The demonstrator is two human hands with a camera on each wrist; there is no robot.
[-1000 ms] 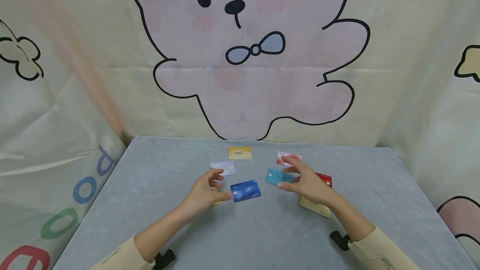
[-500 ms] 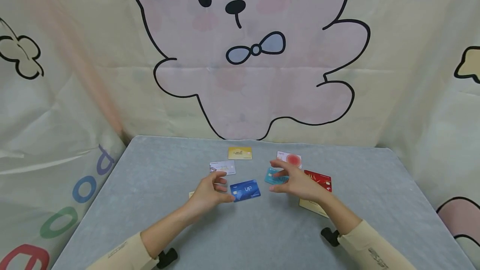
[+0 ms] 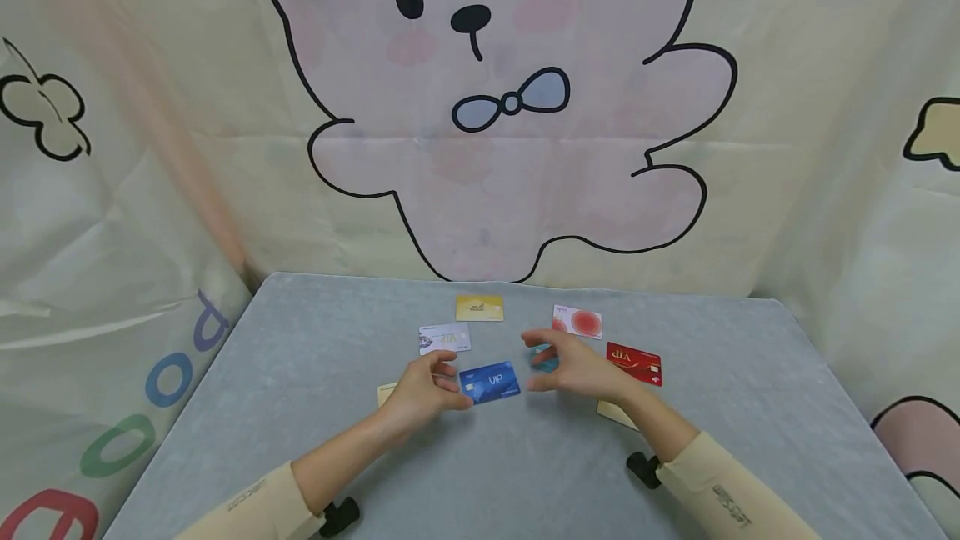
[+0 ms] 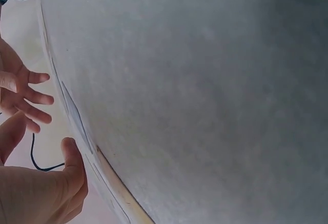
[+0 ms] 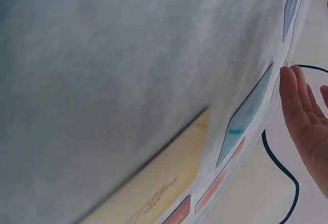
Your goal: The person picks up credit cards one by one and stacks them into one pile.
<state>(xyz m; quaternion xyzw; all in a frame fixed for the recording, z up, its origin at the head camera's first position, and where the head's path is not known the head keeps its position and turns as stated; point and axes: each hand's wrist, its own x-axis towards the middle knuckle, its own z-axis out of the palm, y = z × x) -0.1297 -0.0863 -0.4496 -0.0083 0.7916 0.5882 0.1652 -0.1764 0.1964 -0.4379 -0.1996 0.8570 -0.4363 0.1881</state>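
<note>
In the head view a blue VIP card (image 3: 491, 382) lies mid-table between the two hands. My left hand (image 3: 422, 390) is at its left edge, fingers loosely bent and nothing held; whether the thumb touches the card cannot be told. Over a teal card (image 3: 550, 364), partly hidden, hovers my right hand (image 3: 581, 367), thumb and fingers spread apart. Beneath the right wrist a cream card (image 3: 617, 415) is partly covered; the right wrist view shows more of this cream card (image 5: 164, 178). Another cream card (image 3: 386, 392) peeks out behind the left hand.
Farther back lie a white card (image 3: 444, 337), a gold card (image 3: 479, 307) and a pink-and-white card (image 3: 577, 321). A red VIP card (image 3: 635, 363) sits right of the right hand. Grey cloth covers the table (image 3: 315, 332); a printed curtain (image 3: 480, 215) hangs behind it.
My right hand has moved left toward the blue card, uncovering the pink-and-white and red cards. My left hand has shifted slightly right, and the cream card behind it shows at its left. The cards stay put.
</note>
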